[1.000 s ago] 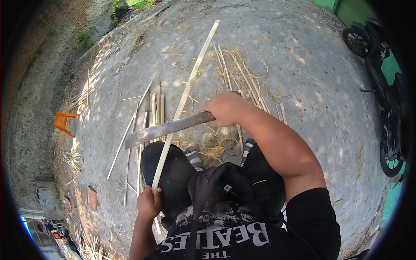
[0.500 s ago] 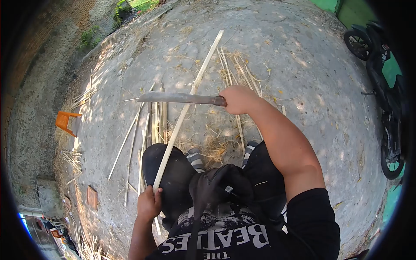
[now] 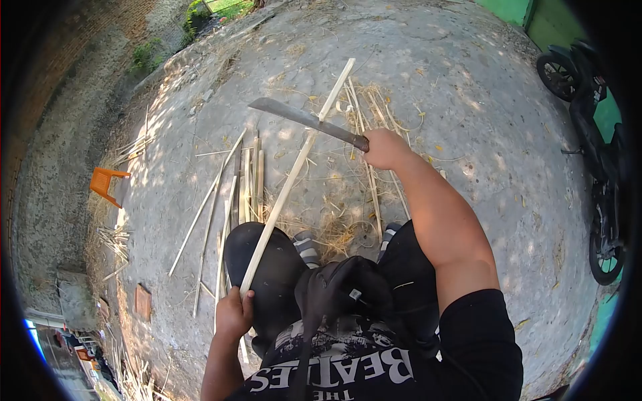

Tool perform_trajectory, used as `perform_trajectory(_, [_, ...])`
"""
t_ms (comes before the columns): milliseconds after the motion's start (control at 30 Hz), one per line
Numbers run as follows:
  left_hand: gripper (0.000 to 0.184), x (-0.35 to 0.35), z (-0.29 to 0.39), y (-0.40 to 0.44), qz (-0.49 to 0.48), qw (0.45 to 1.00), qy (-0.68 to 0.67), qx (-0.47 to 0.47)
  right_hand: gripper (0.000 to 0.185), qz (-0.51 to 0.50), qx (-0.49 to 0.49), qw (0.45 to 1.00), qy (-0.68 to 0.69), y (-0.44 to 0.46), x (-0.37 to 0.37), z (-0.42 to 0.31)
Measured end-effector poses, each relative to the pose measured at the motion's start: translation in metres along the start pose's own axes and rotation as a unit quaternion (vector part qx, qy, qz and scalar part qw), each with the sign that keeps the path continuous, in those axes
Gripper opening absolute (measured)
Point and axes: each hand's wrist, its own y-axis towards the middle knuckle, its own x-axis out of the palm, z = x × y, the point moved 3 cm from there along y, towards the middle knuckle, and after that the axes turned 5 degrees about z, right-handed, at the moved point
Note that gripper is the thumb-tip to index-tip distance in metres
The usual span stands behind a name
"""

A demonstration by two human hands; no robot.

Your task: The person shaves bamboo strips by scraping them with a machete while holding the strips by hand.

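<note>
Over the bent, black-trousered left knee (image 3: 242,244), a long, straight, pale wooden strip (image 3: 287,190) is held slantwise, its near end enclosed by the fingers and thumb of the left hand (image 3: 235,313). Across the upper part of the strip a long, grey, metal-bladed machete (image 3: 284,112) is held — whether its edge touches the wood cannot be told — and its brown handle is wrapped by the curled fingers of the right hand (image 3: 388,148), to the strip's right. Left of the strip, a group of narrow wooden lengths (image 3: 246,177) is laid on the rough grey concrete ground (image 3: 501,220); to its right, tangled straw-coloured shavings (image 3: 338,230) are strewn. Well apart from the strip, an orange plastic chair (image 3: 107,186) is seen on its left and a black motorcycle (image 3: 595,140) on its right.
</note>
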Motion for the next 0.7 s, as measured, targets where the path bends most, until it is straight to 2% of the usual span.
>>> perform_trajectory(100, [0.043, -0.007, 0.006, 0.0, -0.024, 1.0, 0.013, -0.002, 0.019, -0.004, 0.013, 1.0, -0.005, -0.007, -0.005, 0.001])
perform_trajectory(200, [0.042, -0.001, 0.002, -0.001, -0.022, 1.0, 0.007, -0.005, 0.019, -0.035, -0.008, 0.998, 0.055, -0.011, -0.016, -0.002])
perform_trajectory(367, [0.042, 0.002, 0.001, -0.001, -0.003, 1.0, -0.009, 0.009, 0.015, -0.074, -0.154, 0.985, -0.011, -0.032, -0.021, -0.047])
perform_trajectory(500, [0.041, -0.004, 0.006, -0.002, -0.013, 1.0, -0.002, 0.011, 0.013, -0.089, -0.304, 0.943, -0.1, -0.048, -0.005, -0.078])
perform_trajectory(600, [0.041, -0.002, 0.001, -0.004, 0.002, 1.0, -0.01, 0.019, 0.017, -0.098, -0.227, 0.965, -0.087, -0.031, -0.014, -0.054])
perform_trajectory(667, [0.042, 0.001, -0.007, -0.006, 0.007, 0.999, -0.03, 0.024, 0.016, -0.04, -0.082, 0.996, -0.007, -0.009, -0.023, -0.01])
perform_trajectory(700, [0.042, 0.002, -0.009, -0.006, 0.009, 0.999, -0.042, 0.027, 0.015, -0.032, -0.039, 0.999, 0.013, 0.0, -0.021, 0.016])
